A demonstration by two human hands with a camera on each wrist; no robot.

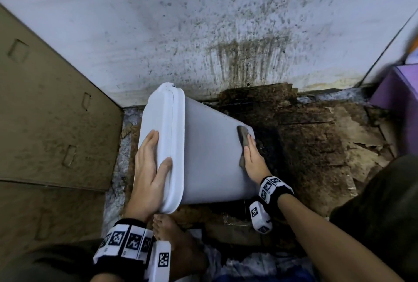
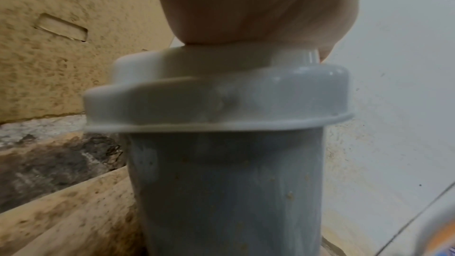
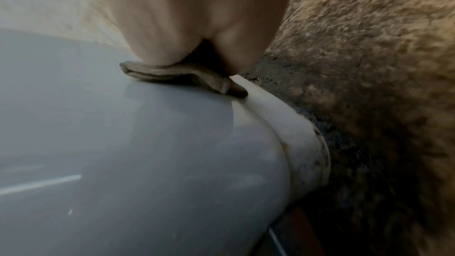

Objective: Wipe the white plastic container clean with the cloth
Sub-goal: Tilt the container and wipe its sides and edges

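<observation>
Brace the tilted white plastic container (image 1: 203, 145), lying on the soiled floor, with your flat, spread left hand (image 1: 151, 164) on its lid (image 1: 158, 127). Press the folded cloth (image 1: 243, 143) under your right hand's (image 1: 253, 159) straight, closed fingers; sweep evenly along the base edge.

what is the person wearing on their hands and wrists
Both hands, left hand and right hand, are bare, without gloves or sleeves. Each wrist carries a black band set with white square blocks printed with black pixel-pattern markers, plus a white marker-covered box hanging beside it.
</observation>
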